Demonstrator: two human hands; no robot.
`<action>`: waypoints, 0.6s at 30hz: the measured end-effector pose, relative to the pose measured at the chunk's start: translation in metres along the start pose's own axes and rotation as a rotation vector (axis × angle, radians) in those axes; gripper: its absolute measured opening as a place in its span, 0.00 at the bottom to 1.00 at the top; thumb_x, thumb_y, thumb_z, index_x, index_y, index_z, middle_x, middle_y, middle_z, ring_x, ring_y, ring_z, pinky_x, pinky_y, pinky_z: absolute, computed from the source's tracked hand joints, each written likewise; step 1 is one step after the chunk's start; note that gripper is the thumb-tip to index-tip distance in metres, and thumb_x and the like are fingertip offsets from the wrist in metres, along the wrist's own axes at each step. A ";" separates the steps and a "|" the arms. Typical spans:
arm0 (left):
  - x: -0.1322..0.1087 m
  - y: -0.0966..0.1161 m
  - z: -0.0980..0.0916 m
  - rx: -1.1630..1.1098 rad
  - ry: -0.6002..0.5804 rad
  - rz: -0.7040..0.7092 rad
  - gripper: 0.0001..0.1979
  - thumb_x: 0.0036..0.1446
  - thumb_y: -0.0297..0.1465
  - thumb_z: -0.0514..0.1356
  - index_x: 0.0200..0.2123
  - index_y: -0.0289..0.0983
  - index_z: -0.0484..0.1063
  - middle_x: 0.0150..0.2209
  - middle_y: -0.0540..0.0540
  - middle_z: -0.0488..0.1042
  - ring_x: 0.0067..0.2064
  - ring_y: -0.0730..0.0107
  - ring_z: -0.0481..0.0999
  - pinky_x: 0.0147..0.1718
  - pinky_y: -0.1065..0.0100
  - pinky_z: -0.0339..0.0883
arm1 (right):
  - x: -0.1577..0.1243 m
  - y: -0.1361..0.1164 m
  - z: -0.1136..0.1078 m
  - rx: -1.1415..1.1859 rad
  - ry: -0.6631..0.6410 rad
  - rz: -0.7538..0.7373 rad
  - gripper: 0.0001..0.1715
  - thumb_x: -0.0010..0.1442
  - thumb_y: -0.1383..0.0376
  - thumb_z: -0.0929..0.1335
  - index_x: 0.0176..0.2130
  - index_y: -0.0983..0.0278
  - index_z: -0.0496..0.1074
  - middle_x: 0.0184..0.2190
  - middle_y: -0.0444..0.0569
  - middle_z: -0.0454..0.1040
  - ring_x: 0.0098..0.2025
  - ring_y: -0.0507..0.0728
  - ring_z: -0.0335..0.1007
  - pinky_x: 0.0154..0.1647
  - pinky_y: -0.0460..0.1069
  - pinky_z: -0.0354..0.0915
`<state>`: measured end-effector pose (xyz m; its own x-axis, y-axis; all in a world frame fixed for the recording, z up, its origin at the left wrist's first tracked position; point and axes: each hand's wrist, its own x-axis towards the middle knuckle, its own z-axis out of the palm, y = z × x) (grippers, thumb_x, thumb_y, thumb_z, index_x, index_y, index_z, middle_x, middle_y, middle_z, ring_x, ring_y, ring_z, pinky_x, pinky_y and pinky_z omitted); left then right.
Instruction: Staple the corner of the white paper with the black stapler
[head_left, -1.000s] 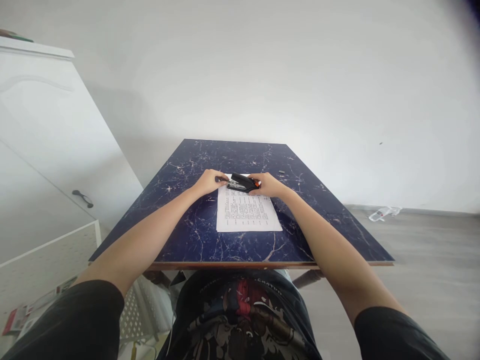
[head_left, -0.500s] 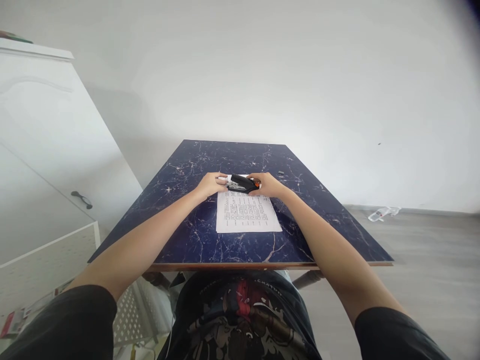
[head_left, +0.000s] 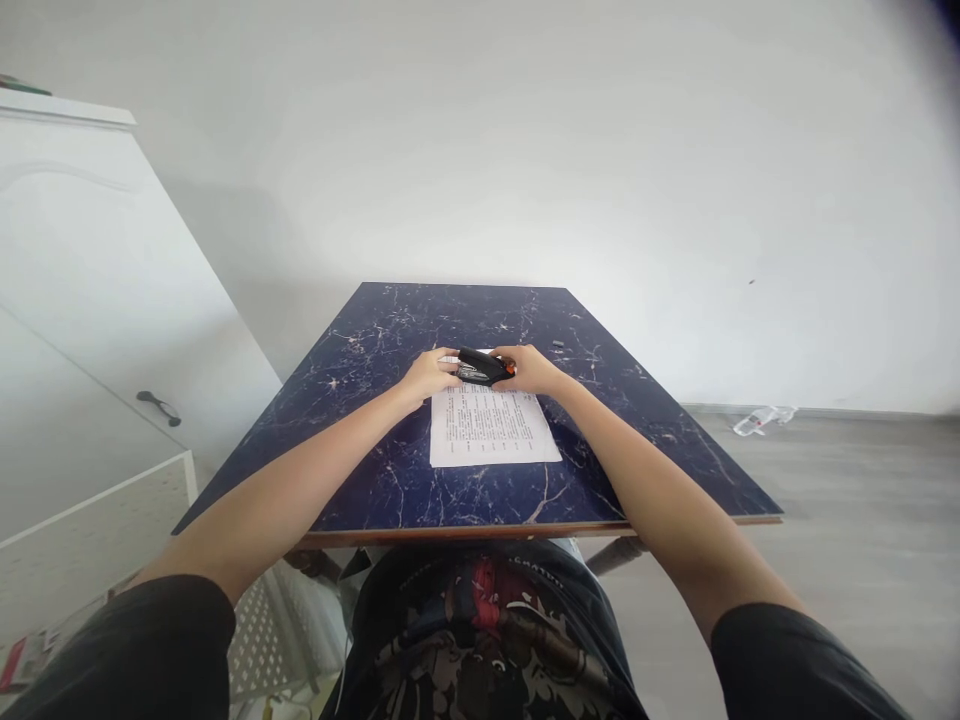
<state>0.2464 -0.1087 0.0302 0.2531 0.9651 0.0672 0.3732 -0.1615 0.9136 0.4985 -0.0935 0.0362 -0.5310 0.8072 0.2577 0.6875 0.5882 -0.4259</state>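
Observation:
A black stapler [head_left: 480, 366] with an orange part at its right end is held over the far part of some printed sheets of paper [head_left: 491, 430]. Metal shows between its upper and lower arms. My left hand [head_left: 431, 374] has its fingers closed on the stapler's left end. At the other end, my right hand [head_left: 531, 370] grips the stapler near the orange part. The paper lies on a dark blue marbled table [head_left: 375, 490], its far part partly hidden by the stapler and hands.
A small dark piece [head_left: 558, 344] lies on the table beyond my right hand. On the left stands a white cabinet [head_left: 90, 270] with a dark handle. A clear plastic item [head_left: 763, 420] is on the floor by the wall at right.
The gap between the stapler's arms looks narrower, with less metal showing. My left hand has shifted slightly right along with its grip on the stapler. The whole view has moved a little.

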 end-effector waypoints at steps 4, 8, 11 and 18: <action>0.004 -0.003 -0.009 0.384 0.164 0.255 0.21 0.58 0.21 0.60 0.55 0.38 0.74 0.53 0.40 0.81 0.57 0.56 0.79 0.60 0.57 0.69 | 0.000 -0.002 0.006 0.030 0.050 -0.044 0.29 0.55 0.60 0.76 0.55 0.61 0.76 0.46 0.49 0.82 0.44 0.59 0.77 0.47 0.52 0.67; 0.007 -0.014 -0.023 0.841 0.362 0.140 0.25 0.62 0.24 0.56 0.62 0.34 0.70 0.64 0.32 0.71 0.69 0.41 0.65 0.67 0.42 0.56 | 0.001 -0.008 0.010 0.060 0.038 -0.029 0.30 0.57 0.56 0.75 0.57 0.62 0.74 0.49 0.52 0.81 0.45 0.59 0.76 0.45 0.51 0.67; 0.012 -0.025 -0.031 0.977 0.384 -0.203 0.29 0.66 0.34 0.54 0.68 0.31 0.63 0.71 0.27 0.58 0.72 0.23 0.52 0.65 0.27 0.48 | 0.004 -0.012 0.008 0.011 -0.013 0.011 0.28 0.58 0.55 0.74 0.55 0.63 0.75 0.45 0.52 0.81 0.41 0.59 0.76 0.41 0.51 0.66; 0.018 -0.034 -0.036 1.061 0.268 -0.308 0.32 0.69 0.41 0.45 0.69 0.31 0.63 0.72 0.24 0.55 0.71 0.19 0.52 0.63 0.28 0.50 | -0.009 0.010 -0.033 -0.029 -0.238 0.109 0.29 0.51 0.55 0.77 0.51 0.60 0.79 0.41 0.51 0.82 0.38 0.60 0.77 0.37 0.52 0.67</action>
<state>0.2064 -0.0782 0.0146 -0.1317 0.9863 0.0992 0.9862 0.1202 0.1140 0.5267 -0.0932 0.0579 -0.5525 0.8335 -0.0012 0.7590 0.5025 -0.4141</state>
